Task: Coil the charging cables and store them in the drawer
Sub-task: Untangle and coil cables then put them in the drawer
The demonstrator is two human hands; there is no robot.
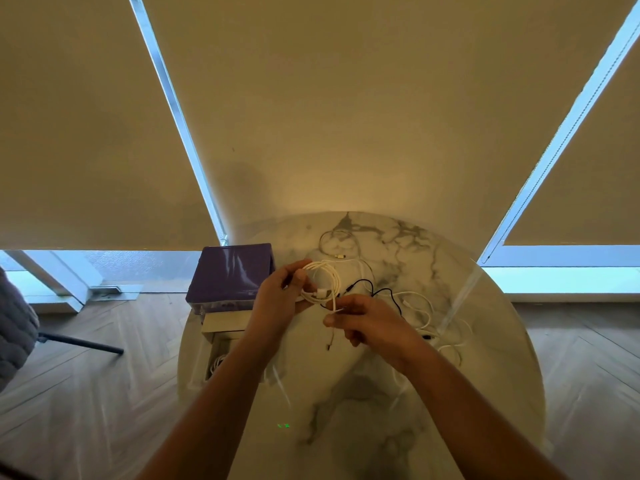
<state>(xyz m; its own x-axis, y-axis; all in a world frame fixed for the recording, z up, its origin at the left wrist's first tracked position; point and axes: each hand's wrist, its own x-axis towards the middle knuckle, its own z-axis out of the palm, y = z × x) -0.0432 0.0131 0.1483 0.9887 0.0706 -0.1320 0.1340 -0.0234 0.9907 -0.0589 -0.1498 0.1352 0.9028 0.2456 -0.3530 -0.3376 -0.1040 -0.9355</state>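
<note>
My left hand (280, 299) grips a white charging cable (325, 277) wound into a loop, held above the round marble table (363, 393). My right hand (367, 322) pinches the loose end of that same cable just below the loop, and its plug dangles under the fingers. A black cable (379, 292) and more loose white cables (427, 317) lie tangled on the table to the right of my hands. Another thin coiled cable (337, 242) lies at the table's far edge. A purple drawer box (232, 273) stands at the table's left, its lower drawer (218, 355) pulled open.
The table's edge curves close on both sides, with herringbone wood floor beyond. A grey chair (17, 327) with a dark leg stands at far left. Beige roller blinds cover the windows behind the table.
</note>
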